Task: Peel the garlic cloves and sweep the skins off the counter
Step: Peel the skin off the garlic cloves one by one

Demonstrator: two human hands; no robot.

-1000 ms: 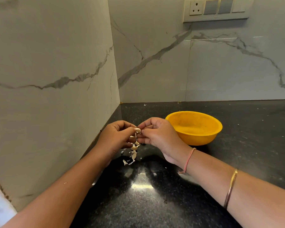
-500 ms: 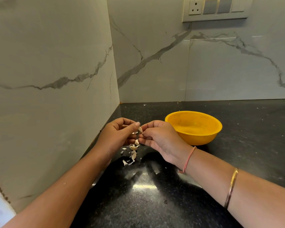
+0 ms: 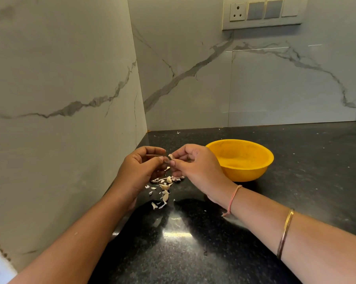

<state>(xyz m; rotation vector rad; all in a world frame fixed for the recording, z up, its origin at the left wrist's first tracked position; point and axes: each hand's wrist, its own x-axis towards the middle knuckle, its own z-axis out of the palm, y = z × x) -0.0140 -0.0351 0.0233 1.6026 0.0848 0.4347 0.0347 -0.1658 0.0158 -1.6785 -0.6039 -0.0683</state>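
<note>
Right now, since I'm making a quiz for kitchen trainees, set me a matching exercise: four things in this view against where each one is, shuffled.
Things:
1 yellow bowl
2 switch panel
3 garlic clove
4 garlic skins

Places:
A pinched by fingers of the right hand
B on the back wall, upper right
C loose on the counter, left of the yellow bowl
D standing on the counter, right of the right hand

Pairs: 1-D; 2-B; 3-A; 4-C
</note>
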